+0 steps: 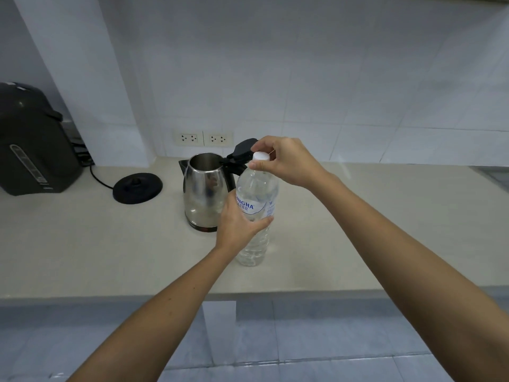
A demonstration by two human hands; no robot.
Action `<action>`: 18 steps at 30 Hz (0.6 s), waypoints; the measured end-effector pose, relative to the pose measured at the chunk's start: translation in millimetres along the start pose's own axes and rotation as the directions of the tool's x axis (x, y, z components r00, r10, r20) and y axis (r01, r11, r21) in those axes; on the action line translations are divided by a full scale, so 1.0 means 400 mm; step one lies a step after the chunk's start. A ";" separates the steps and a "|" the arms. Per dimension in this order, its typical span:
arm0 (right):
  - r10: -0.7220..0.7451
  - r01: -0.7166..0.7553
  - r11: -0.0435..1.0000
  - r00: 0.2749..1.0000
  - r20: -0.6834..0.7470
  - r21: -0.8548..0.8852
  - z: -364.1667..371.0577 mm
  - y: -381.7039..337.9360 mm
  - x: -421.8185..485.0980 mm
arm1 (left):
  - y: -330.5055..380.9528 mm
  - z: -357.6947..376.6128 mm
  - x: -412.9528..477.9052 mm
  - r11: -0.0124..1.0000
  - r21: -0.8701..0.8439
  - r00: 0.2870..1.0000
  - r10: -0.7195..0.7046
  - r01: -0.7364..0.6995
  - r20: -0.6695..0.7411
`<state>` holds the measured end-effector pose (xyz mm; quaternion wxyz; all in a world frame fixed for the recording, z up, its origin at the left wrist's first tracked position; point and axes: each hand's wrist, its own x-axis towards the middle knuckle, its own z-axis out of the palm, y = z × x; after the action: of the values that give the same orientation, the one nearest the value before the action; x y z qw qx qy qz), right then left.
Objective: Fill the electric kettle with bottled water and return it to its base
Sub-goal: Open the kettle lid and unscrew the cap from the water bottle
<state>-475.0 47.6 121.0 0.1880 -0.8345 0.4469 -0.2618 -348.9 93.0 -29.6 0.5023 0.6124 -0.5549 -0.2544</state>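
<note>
A clear plastic water bottle (257,188) with a blue and white label stands upright on the beige counter (82,244). My left hand (237,224) wraps around its middle. My right hand (286,161) pinches the white cap (261,156) on top. Just behind and left of the bottle stands the stainless steel kettle (203,191), off its base, with its black lid (243,148) flipped open. The round black base (137,187) lies on the counter to the kettle's left, with its cord running off to the left.
A dark grey hot-water dispenser (33,144) stands at the far left of the counter. Two double wall sockets (203,138) sit in the white tiled wall behind the kettle. The counter's front edge (275,295) drops to a blue tiled floor.
</note>
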 end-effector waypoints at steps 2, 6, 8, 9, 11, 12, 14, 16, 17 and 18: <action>0.025 -0.015 0.991 0.997 0.073 -0.136 -0.026 -0.005 0.018 | -0.001 0.003 -0.002 1.000 -0.004 1.000 0.001 -0.001 0.009; 0.037 0.034 0.917 0.985 0.171 -0.397 -0.057 -0.052 0.053 | 0.003 0.004 -0.001 0.998 -0.065 0.999 0.010 -0.007 0.039; 0.061 0.057 0.892 0.968 0.245 -0.448 -0.064 -0.072 0.064 | 0.012 0.005 0.001 0.992 -0.123 0.999 -0.020 0.025 0.043; 0.074 0.064 0.888 0.958 0.278 -0.456 -0.066 -0.079 0.067 | 0.016 0.007 0.002 0.989 -0.143 0.999 -0.037 0.042 0.038; 0.077 0.072 0.905 0.941 0.328 -0.418 -0.064 -0.070 0.075 | 0.019 0.012 0.006 0.986 -0.152 0.998 -0.065 0.068 0.020; 0.065 0.076 0.919 0.938 0.341 -0.387 -0.061 -0.061 0.078 | 0.018 0.014 0.006 0.987 -0.144 0.997 -0.071 0.073 0.013; 0.040 0.093 0.934 0.933 0.358 -0.346 -0.058 -0.044 0.079 | 0.016 0.015 0.007 0.990 -0.118 0.997 -0.073 0.073 0.004; -0.001 0.142 0.935 0.917 0.399 -0.325 -0.065 -0.034 0.077 | 0.012 0.018 0.007 0.992 -0.103 0.998 -0.069 0.068 -0.008; -0.029 0.176 0.935 0.903 0.428 -0.309 -0.072 -0.033 0.077 | 0.012 0.019 0.007 0.993 -0.100 0.998 -0.067 0.065 -0.014; -0.052 0.208 0.932 0.888 0.457 -0.297 -0.080 -0.032 0.079 | 0.012 0.020 0.007 0.993 -0.096 0.998 -0.068 0.066 -0.017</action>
<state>-471.3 25.2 161.8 0.1201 -0.9200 0.3730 0.0026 -357.2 88.6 -27.5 0.5277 0.6087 -0.5160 -0.2911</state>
